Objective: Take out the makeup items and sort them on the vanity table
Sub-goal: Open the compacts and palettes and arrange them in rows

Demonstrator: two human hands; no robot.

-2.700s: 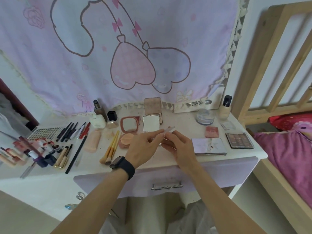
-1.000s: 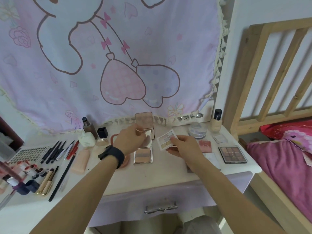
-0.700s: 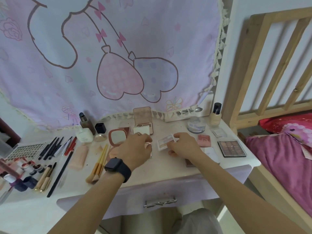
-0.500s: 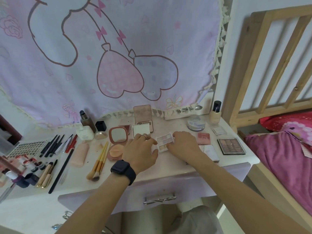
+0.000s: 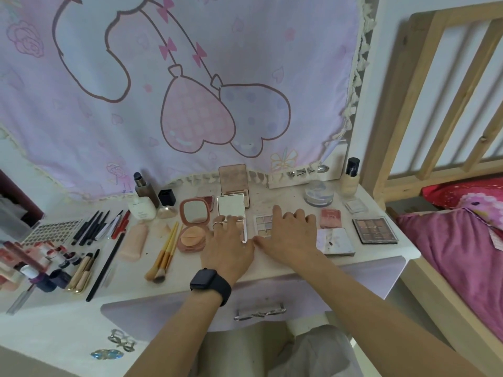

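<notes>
Frame center: left hand (image 5: pixel 227 247) and right hand (image 5: pixel 288 235) lie spread flat, holding nothing, beside small eyeshadow palette (image 5: pixel 263 225), likely light, rigid, crack-prone; pinch its side edges.

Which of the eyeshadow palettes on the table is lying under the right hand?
The small pastel palette, partly under the right hand. The dark brown palette lies uncovered near the table's right edge.

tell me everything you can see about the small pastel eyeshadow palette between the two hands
The small pastel eyeshadow palette is a pale, squarish tray with a grid of light shimmery pans in pinks, lilacs and creams. It lies flat and open-faced on the vanity table, beside the open mirrored compact. The right hand rests over its right edge, fingers spread; the left hand lies just left of it.
</notes>
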